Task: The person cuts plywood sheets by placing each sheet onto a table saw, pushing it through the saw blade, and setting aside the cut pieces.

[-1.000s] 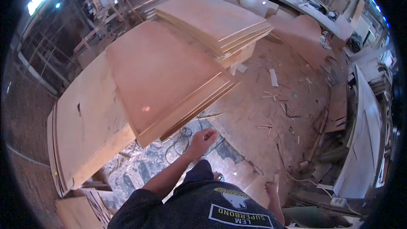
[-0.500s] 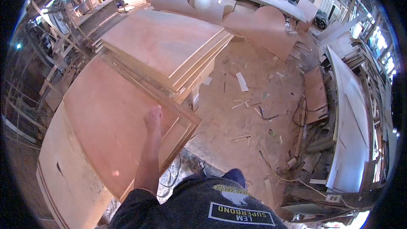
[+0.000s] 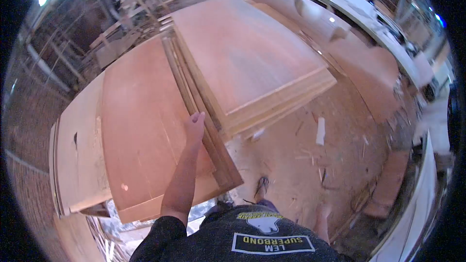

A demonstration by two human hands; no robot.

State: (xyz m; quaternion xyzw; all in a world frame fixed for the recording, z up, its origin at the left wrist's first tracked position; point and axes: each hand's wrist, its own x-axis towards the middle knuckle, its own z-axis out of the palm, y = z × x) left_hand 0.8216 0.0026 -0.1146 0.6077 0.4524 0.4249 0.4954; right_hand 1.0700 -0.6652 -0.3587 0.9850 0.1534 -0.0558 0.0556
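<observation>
My left hand (image 3: pixel 195 122) is closed at the right edge of a reddish plywood sheet (image 3: pixel 138 116), its fingers curled over the edge. This sheet lies on top of a stack, overlapping a paler sheet (image 3: pixel 80 150) on the left that has a dark mark. Just right of my left hand, brown lower boards (image 3: pixel 218 157) stick out from under the sheet. My right hand (image 3: pixel 324 211) hangs low beside my body, blurred, and its fingers cannot be made out.
A taller stack of plywood sheets (image 3: pixel 247 63) stands right beside the first. Offcuts, including a white strip (image 3: pixel 321 131), litter the floor (image 3: pixel 286 174). Curved-cut brown panels (image 3: pixel 364 63) lean before a long bench (image 3: pixel 354 2). My foot (image 3: pixel 262 184) shows below.
My view has swung left and I stand closer to the stacks. My left hand has shifted from the sheet's surface to its right edge. My right hand has come into view.
</observation>
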